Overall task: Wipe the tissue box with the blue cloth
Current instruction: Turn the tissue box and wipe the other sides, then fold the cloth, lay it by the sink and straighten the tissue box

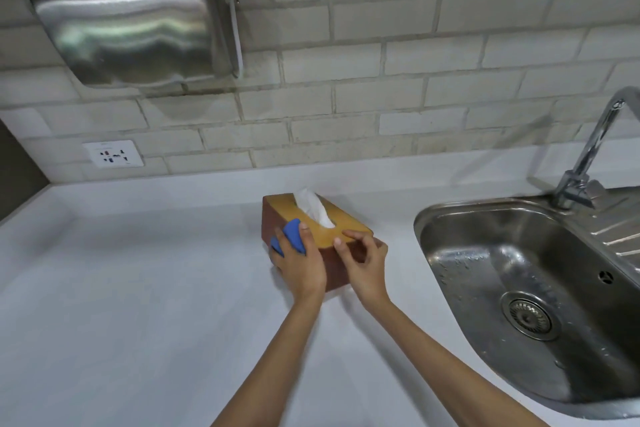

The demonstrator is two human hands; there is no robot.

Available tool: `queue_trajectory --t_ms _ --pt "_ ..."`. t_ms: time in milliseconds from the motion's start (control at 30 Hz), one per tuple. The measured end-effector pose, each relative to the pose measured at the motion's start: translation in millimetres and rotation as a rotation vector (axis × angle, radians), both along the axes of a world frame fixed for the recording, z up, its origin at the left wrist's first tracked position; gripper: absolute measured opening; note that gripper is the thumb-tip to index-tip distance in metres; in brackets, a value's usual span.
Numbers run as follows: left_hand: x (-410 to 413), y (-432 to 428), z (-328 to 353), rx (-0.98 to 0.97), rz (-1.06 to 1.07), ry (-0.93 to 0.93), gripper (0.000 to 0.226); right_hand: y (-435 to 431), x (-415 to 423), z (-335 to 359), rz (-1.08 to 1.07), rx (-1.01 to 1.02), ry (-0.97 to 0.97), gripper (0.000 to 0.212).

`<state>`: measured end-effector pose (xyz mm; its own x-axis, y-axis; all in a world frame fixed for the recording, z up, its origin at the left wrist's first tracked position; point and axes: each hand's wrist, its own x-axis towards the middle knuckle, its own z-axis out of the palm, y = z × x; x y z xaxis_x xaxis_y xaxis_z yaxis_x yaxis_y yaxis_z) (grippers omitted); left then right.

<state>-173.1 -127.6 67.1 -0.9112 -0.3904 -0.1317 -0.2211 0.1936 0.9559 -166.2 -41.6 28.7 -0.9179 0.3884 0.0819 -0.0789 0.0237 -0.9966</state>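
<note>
A wooden tissue box (349, 229) with a light top and dark brown sides sits on the white counter, a white tissue (313, 208) sticking out of its slot. My left hand (300, 263) grips a bunched blue cloth (292, 236) and presses it against the box's near-left edge. At the near-right corner my right hand (363, 262) holds the box, fingertips on the top edge and thumb on the side. The near side of the box is mostly hidden behind both hands.
A steel sink (519, 288) with a tall faucet (585, 163) lies to the right. The white counter (138, 288) stretches left and toward me. On the brick wall hang a steel hand dryer (131, 24) and a power socket (112, 153).
</note>
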Motion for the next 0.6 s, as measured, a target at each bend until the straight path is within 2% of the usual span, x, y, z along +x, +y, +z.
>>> queue_trajectory --t_ms 67,167,400,500,600 --pt "0.1 -6.7 -5.7 0.087 0.002 -0.039 0.068 -5.4 6.3 -3.6 -0.01 0.068 0.037 0.022" --pt "3.7 -13.4 -11.5 0.132 0.009 -0.078 0.059 -9.2 12.7 -9.6 -0.008 0.159 0.101 0.024" --pt "1.6 -28.0 -7.8 -0.139 -0.013 -0.155 0.041 -16.5 17.9 -21.9 0.013 0.313 0.138 0.033" --pt "3.1 -28.0 -6.6 -0.178 -0.018 -0.148 0.043 -17.2 18.3 -23.7 0.023 0.34 0.081 0.034" --pt "8.2 -22.4 -5.6 -0.138 -0.021 -0.158 0.05 -16.9 19.6 -20.8 0.021 0.369 0.048 0.033"
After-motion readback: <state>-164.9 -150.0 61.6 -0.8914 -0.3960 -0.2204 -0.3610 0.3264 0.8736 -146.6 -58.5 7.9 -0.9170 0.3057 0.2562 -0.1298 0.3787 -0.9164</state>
